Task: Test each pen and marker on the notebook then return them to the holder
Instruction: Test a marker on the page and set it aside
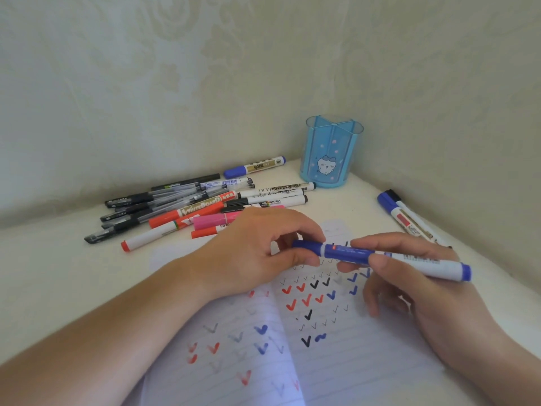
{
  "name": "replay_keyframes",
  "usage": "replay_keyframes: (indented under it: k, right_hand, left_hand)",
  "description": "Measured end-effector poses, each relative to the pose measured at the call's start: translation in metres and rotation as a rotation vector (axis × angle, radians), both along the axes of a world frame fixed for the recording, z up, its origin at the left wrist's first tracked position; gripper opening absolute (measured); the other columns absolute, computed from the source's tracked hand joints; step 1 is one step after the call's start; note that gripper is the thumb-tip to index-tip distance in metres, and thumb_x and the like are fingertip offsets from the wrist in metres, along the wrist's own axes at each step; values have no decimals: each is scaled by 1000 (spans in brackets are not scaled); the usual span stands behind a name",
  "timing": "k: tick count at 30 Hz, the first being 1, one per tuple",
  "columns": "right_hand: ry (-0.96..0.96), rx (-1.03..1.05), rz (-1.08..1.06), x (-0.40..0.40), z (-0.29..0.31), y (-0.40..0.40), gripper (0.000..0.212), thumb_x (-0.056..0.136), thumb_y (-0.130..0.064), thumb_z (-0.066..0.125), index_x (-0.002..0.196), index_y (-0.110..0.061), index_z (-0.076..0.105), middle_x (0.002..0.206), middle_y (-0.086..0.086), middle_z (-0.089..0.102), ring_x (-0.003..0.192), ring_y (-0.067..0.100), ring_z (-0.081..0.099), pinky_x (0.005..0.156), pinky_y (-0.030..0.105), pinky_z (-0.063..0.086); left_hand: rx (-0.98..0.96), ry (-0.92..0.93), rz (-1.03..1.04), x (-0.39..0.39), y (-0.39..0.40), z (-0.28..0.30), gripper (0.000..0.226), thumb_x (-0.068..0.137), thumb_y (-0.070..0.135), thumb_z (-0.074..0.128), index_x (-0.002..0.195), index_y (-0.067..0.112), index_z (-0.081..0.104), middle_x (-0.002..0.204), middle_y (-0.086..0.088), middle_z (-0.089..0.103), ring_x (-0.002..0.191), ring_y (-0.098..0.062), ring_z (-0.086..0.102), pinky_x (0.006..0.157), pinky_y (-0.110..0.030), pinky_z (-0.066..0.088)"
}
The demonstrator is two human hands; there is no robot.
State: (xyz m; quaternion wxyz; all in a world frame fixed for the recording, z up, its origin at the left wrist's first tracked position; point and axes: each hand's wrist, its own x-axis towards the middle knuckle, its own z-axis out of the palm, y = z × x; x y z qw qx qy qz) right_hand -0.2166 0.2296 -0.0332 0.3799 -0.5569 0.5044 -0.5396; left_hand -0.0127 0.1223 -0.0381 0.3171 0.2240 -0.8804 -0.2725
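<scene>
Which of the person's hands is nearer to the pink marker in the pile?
Left. The left hand lies right beside the pink marker, overlapping its end in view; the right hand is farther away over the notebook.

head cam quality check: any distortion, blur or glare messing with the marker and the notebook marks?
Head view: wide-angle bend curves the table edge and wall corner. Light is soft and flat, no glare. The blue marker, gripped by the left hand and right hand, is slightly soft; its label is unreadable. Ticks on the notebook blur toward the bottom edge.
</scene>
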Motion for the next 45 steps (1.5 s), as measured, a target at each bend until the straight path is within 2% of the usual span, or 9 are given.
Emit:
replay_keyframes:
  k: [6,12,23,27,30,36,39,41,45]
  right_hand:
    - [32,-42,8,3,1,1,40,67,-54,73,96,-26,75,83,7,77,41,26,56,41,22,35]
    - [81,-86,-31,8,2,1,22,78,-21,62,94,-15,76,57,-7,69,36,15,49,42,11,40]
    - [212,-114,44,5,-2,-3,13,88,-32,66,96,-36,75,74,-5,75,41,19,54,46,19,44]
    - [-15,-125,-63,0,3,-9,11,80,-27,77,90,-29,72,56,-1,62,48,14,51,47,18,42]
    - [-288,-131,-163,-15,3,-17,18,83,-6,62,80,-24,60,53,2,44,48,16,33,42,17,30]
    - [-280,-95,-184,-16,5,-9,32,91,3,55,77,-24,62,59,10,58,46,17,38,41,18,31]
    - [-305,-153,-185,-14,17,3,12,86,-27,68,87,-15,63,64,16,61,40,19,43,37,16,28]
    - [-295,-192,-170,-18,21,9,46,72,-52,74,90,-12,62,61,13,63,38,20,45,36,15,26]
    - [-297,-221,-76,0,43,5,28,98,-2,42,84,-15,62,50,8,57,35,19,44,36,19,21]
  left_hand:
    - [168,124,-68,-4,10,1,32,93,16,62,111,41,51,96,4,63,47,-19,54,48,-29,49]
    - [111,-36,-81,-6,7,-5,24,100,27,42,122,38,43,90,8,57,71,-8,49,68,-18,42]
    - [84,-55,-119,-8,8,-9,25,102,27,37,124,37,43,83,15,54,65,-9,48,63,-20,41]
    - [61,-17,-42,-12,1,-8,22,100,32,41,116,47,47,86,13,59,65,-6,50,62,-18,42]
    - [43,-50,48,-10,-5,-9,27,100,36,46,119,55,42,91,24,60,76,-4,57,69,-12,42]
    - [-40,-299,191,-8,7,5,48,96,59,40,141,45,32,132,27,47,120,5,45,104,-26,39]
    - [-196,-453,230,10,10,16,61,94,64,39,148,40,26,155,17,28,141,-4,26,118,-30,22]
    - [-325,-560,242,39,11,22,63,93,62,43,148,36,27,158,13,23,144,-9,23,119,-33,19]
    - [-376,-596,324,128,25,19,57,92,57,48,140,27,44,152,4,38,135,-19,40,109,-36,36]
